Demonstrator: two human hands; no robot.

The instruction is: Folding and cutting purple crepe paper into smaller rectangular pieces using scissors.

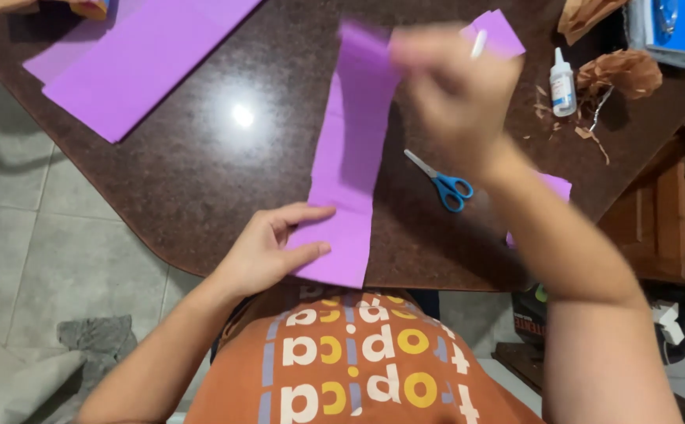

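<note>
The left hand (268, 247) pinches the near end of a long purple paper strip (350, 157). The right hand (452, 86), blurry, is closed on its far end. Blue scissors (440, 182) lie just under the right wrist. A glue bottle (562, 81) and brown scraps (621, 72) sit to its right. More purple paper (134, 55) lies far left on the dark table (201, 173). The floor is grey tile (52, 259).

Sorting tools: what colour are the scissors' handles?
Blue, on the scissors; head view.
</note>
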